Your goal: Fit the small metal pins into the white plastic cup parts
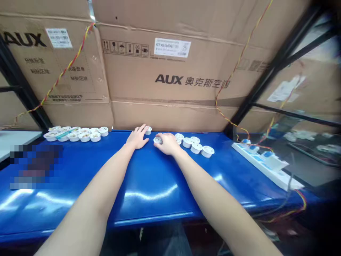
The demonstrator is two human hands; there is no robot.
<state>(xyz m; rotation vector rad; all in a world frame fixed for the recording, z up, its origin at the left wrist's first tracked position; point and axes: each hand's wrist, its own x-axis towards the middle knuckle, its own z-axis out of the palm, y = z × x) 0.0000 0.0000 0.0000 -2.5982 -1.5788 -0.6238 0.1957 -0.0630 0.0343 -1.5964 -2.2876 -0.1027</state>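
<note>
Both arms reach to the back of the blue table [149, 177]. My left hand [137, 138] has its fingers apart, with its fingertips beside a small round white cup [148, 130] near the cardboard. My right hand [167, 143] is closed round another white cup [158, 140]; part of one more cup shows behind this hand. Several like cups [196, 148] stand just to the right of it. A double row of white cups [84, 137] with bits inside stands at the back left.
Large cardboard boxes [165, 92] form a wall behind the table. Black metal posts [269, 71] rise at both sides. A white power strip [266, 165] with plugs lies along the right edge. Twisted red-yellow wires [64, 73] hang in front. A blurred-out patch [37, 165] covers the left table.
</note>
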